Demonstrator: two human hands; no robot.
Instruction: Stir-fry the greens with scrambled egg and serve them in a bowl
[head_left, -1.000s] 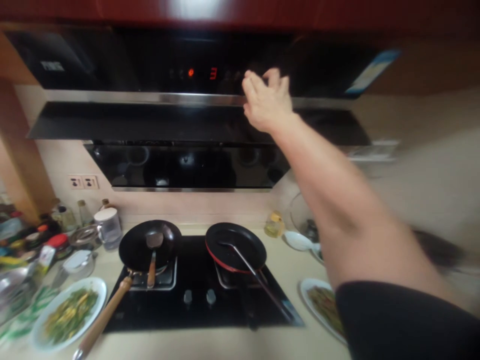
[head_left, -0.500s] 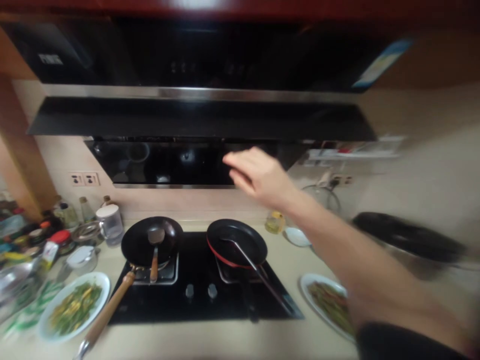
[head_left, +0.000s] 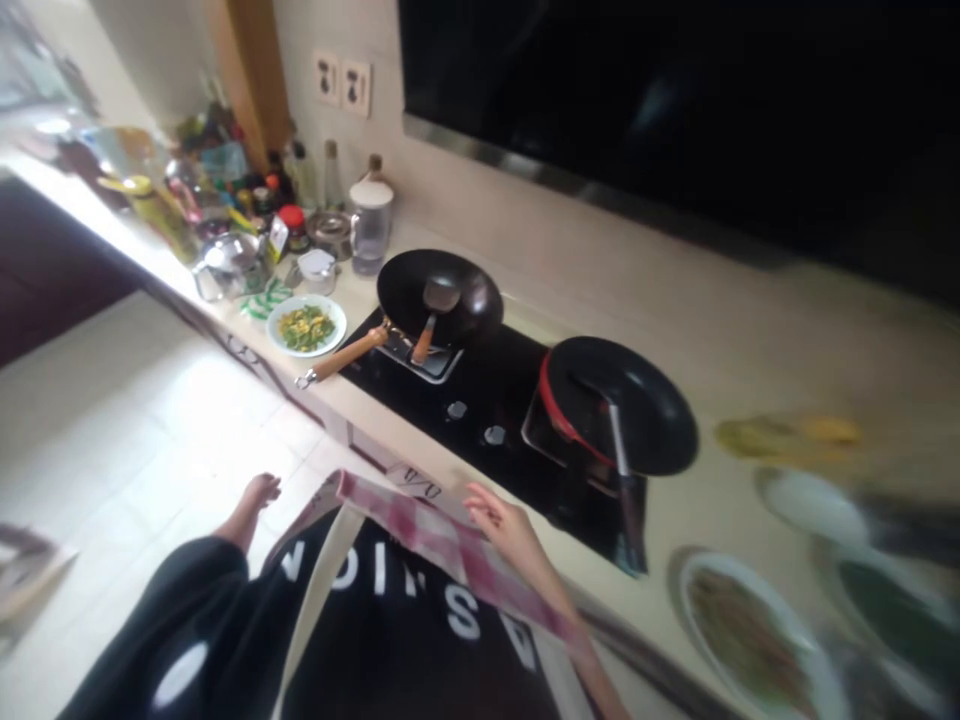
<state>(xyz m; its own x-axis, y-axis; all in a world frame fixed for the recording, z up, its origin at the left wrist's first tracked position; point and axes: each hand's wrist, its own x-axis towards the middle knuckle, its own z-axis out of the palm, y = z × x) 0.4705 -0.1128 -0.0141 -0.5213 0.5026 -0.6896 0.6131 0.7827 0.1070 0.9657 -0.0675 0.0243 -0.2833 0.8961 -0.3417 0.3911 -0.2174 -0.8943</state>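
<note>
My left hand (head_left: 262,492) hangs at my side in front of the floor, fingers loosely bent and apart, holding nothing. My right hand (head_left: 501,518) is low by the counter's front edge, in front of my checked apron (head_left: 382,503), its fingers loosely spread with nothing in them. Beyond it is the black cooktop (head_left: 495,360). A dark wok (head_left: 401,285) with a wooden handle sits on the left burner, a wooden-handled spatula (head_left: 441,294) inside. On the right burner stands a red-sided frying pan (head_left: 656,400), with a long-handled utensil (head_left: 619,440) resting across its rim.
A plate (head_left: 339,322) of green and yellow food stands left of the cooktop. Another plate (head_left: 814,640) of food is at the right, blurred. Jars, bottles and a clear pitcher (head_left: 370,230) crowd the left back. The black range hood (head_left: 675,130) hangs above.
My right hand has dropped from in front of the range hood to the counter's front edge. The view has turned down and left, bringing my left hand and apron into sight.
</note>
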